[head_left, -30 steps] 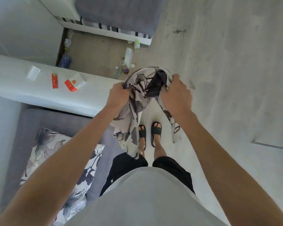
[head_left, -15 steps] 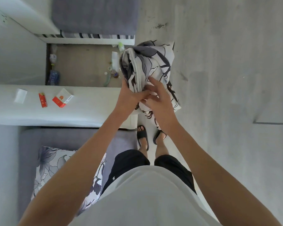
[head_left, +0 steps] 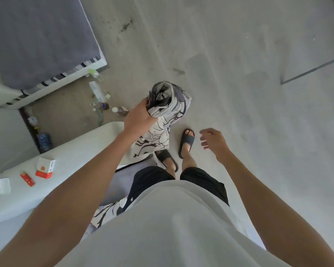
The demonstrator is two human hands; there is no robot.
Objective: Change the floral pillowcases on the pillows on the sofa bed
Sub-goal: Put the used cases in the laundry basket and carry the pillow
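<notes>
Right hand [head_left: 213, 140] has let go of bundled white-and-grey floral fabric pillowcase [head_left: 167, 105], now hangs apart, fingers loosely spread, holding nothing. Left hand [head_left: 138, 119] alone keeps grip on bundle, held above grey floor [head_left: 239, 93], beside white sofa armrest [head_left: 75, 151]. Second floral pillow [head_left: 108, 211] on sofa below.

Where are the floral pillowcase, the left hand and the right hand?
floral pillowcase [head_left: 169, 105], head view, bunched upper part.
left hand [head_left: 138, 118], head view, back of hand.
right hand [head_left: 214, 140], head view, palm area.
</notes>
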